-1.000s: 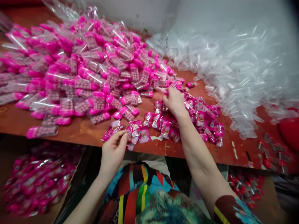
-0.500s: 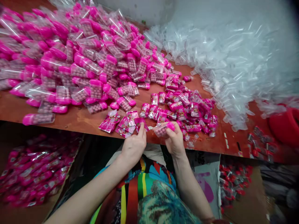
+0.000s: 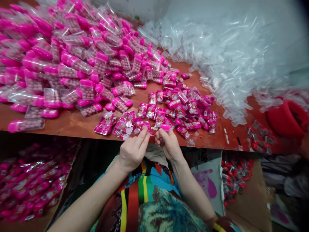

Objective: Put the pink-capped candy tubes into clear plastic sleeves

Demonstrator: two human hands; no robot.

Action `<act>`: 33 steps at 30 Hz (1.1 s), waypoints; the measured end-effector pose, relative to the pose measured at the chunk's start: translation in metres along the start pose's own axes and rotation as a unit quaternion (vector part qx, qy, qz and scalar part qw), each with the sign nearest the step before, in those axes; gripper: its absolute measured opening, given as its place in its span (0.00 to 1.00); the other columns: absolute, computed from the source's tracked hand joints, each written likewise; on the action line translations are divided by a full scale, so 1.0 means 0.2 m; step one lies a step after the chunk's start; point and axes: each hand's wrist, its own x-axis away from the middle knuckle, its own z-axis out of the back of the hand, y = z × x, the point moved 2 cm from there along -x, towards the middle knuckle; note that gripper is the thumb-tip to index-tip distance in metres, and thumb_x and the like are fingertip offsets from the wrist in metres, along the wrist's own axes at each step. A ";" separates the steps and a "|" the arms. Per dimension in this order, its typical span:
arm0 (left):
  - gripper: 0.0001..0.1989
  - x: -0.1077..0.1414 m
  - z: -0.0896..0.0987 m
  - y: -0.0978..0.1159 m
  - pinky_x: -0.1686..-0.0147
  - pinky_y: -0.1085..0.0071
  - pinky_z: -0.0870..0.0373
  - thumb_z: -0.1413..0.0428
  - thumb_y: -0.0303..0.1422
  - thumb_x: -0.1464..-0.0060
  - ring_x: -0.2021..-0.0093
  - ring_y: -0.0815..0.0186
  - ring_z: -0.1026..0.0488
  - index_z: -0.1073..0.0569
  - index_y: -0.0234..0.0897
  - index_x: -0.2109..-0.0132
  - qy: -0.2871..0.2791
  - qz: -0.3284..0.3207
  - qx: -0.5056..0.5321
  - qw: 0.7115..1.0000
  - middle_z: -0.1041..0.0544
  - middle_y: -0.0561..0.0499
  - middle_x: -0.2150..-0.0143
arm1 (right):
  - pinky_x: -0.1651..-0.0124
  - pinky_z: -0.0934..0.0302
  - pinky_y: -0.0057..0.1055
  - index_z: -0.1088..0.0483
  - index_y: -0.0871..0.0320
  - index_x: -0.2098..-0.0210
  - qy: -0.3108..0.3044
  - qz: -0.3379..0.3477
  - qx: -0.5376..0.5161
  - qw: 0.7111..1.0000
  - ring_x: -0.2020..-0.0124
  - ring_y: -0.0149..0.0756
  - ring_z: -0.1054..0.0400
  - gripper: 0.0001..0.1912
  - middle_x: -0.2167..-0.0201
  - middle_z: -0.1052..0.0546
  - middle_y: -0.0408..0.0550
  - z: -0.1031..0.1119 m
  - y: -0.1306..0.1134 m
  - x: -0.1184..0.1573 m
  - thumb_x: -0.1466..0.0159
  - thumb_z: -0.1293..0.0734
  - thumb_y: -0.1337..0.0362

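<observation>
Holding a pink-capped tube, right hand sits near illegibly printed packets

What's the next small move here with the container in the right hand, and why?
Probably pinch up the flat pink packet with the left hand: its fingertips are at the packet, and the right hand holds the pink-capped container close by.

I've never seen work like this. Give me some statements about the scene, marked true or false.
The right hand holds a pink-capped container. True.
The left hand is inside a red tub. False: its fingertips are at a pink sachet.
The heap of clear plastic pieces lies left of the pink-capped pile. False: it lies right.
Round balls show inside the held container. True.
</observation>
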 end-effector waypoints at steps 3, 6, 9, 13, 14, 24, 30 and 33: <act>0.21 -0.01 0.02 0.03 0.67 0.66 0.30 0.45 0.23 0.44 0.66 0.61 0.22 0.29 0.35 0.43 0.000 0.002 0.039 0.999 0.26 0.35 0.42 | 0.72 0.40 0.24 0.34 0.56 0.62 -0.003 0.024 0.011 1.000 0.76 0.26 0.36 0.15 0.74 0.30 0.37 -0.04 -0.01 -0.03 0.44 0.26 0.61; 0.19 -0.05 0.06 0.02 0.64 0.67 0.29 0.43 0.27 0.43 0.66 0.63 0.24 0.29 0.37 0.44 0.025 0.189 0.145 0.971 0.25 0.36 0.44 | 0.61 0.36 0.27 0.32 0.55 0.60 0.013 0.071 0.038 0.997 0.68 0.29 0.32 0.16 0.67 0.26 0.39 -0.05 -0.03 -0.04 0.45 0.25 0.63; 0.16 -0.08 0.09 -0.02 0.75 0.72 0.34 0.41 0.37 0.44 0.78 0.71 0.32 0.25 0.35 0.50 0.000 0.451 0.332 0.828 0.22 0.45 0.62 | 0.59 0.35 0.28 0.32 0.54 0.59 -0.024 0.072 0.058 0.995 0.66 0.30 0.31 0.16 0.67 0.25 0.39 -0.04 -0.06 -0.04 0.45 0.26 0.64; 0.15 -0.10 0.06 -0.04 0.85 0.76 0.55 0.37 0.42 0.51 0.86 0.76 0.48 0.26 0.33 0.71 -0.126 0.572 0.545 0.600 0.40 0.59 0.85 | 0.62 0.36 0.27 0.32 0.55 0.62 -0.095 0.030 0.056 0.993 0.68 0.29 0.31 0.15 0.69 0.25 0.38 -0.05 -0.05 -0.02 0.45 0.25 0.65; 0.15 -0.10 0.05 -0.04 0.85 0.76 0.56 0.36 0.41 0.54 0.86 0.76 0.48 0.27 0.33 0.74 -0.123 0.584 0.557 0.577 0.41 0.59 0.86 | 0.62 0.36 0.26 0.32 0.55 0.62 -0.099 0.017 0.046 0.994 0.68 0.29 0.30 0.15 0.69 0.25 0.38 -0.06 -0.04 -0.01 0.46 0.25 0.65; 0.18 -0.05 -0.03 0.02 0.86 0.78 0.52 0.32 0.39 0.59 0.88 0.77 0.44 0.33 0.34 0.78 -0.038 0.642 0.601 0.474 0.38 0.59 0.89 | 0.68 0.38 0.25 0.32 0.58 0.63 -0.041 -0.091 -0.138 0.985 0.73 0.27 0.35 0.20 0.72 0.29 0.38 -0.12 0.08 0.01 0.53 0.22 0.67; 0.20 -0.05 -0.05 0.03 0.86 0.78 0.51 0.32 0.40 0.58 0.88 0.77 0.46 0.34 0.35 0.78 -0.048 0.643 0.633 0.429 0.39 0.59 0.89 | 0.69 0.40 0.26 0.34 0.56 0.66 -0.009 -0.020 -0.063 0.998 0.75 0.27 0.37 0.17 0.75 0.31 0.36 -0.10 0.10 0.01 0.50 0.24 0.63; 0.19 -0.05 -0.03 0.02 0.85 0.77 0.50 0.36 0.42 0.52 0.87 0.76 0.45 0.34 0.35 0.78 -0.074 0.634 0.640 0.429 0.38 0.58 0.89 | 0.67 0.39 0.26 0.33 0.56 0.65 -0.002 0.028 0.035 0.999 0.73 0.27 0.36 0.15 0.74 0.30 0.38 -0.08 0.08 0.01 0.47 0.25 0.63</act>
